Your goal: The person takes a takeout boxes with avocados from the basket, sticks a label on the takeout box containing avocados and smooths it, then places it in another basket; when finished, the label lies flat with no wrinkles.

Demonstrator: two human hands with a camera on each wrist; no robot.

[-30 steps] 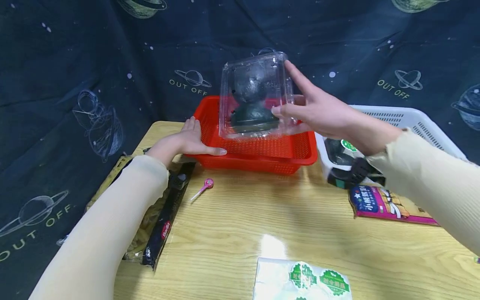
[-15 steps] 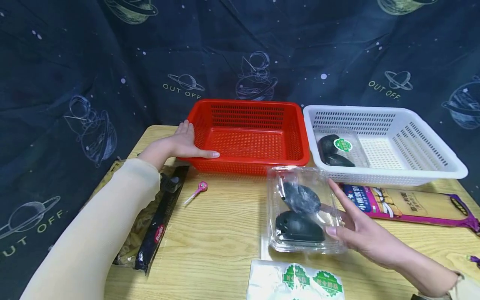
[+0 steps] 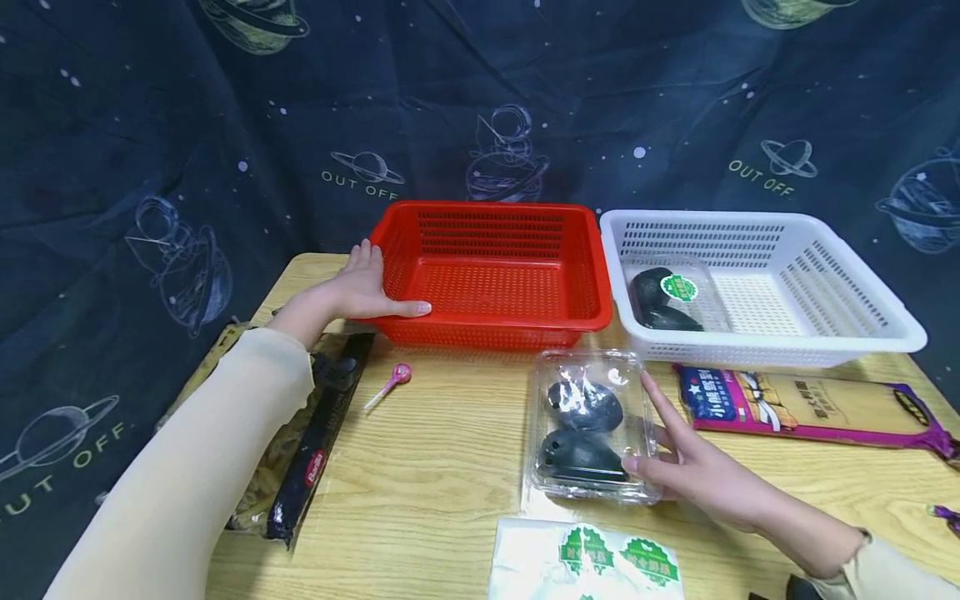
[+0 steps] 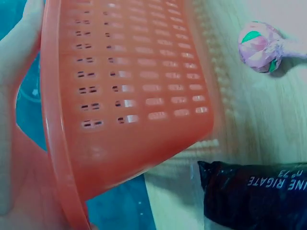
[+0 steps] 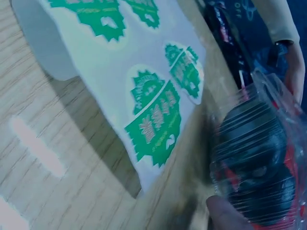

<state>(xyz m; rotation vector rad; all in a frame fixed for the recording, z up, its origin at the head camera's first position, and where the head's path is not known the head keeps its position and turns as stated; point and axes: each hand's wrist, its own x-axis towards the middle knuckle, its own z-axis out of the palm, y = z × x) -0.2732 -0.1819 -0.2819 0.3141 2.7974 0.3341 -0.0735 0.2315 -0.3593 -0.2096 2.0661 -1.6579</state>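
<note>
My right hand (image 3: 701, 475) grips the right side of a clear plastic box (image 3: 637, 375), thumb in front and other fingers at the side. Inside the box lie two dark green, rounded, avocado-like pieces (image 3: 585, 450). The box is close over the table, just behind a white sheet of green stickers (image 3: 525, 554); the right wrist view shows the sheet with one edge lifted (image 5: 110, 76). With straight fingers my left hand (image 3: 356, 287) rests on the left front corner of a red basket (image 3: 487, 319), thumb along its front rim.
A white basket (image 3: 780, 343) on the right holds another clear box with a green sticker (image 3: 678, 287). Before it lies a noodle packet (image 3: 817, 404). Left are a pink lollipop (image 3: 401, 373) and a pasta bag (image 3: 307, 467). A purple wrapper (image 3: 947, 517) is at the right edge.
My right hand has brought the clear box down and toward me, from in front of the red basket to just behind the sticker sheet. The left hand has stayed at the red basket.
</note>
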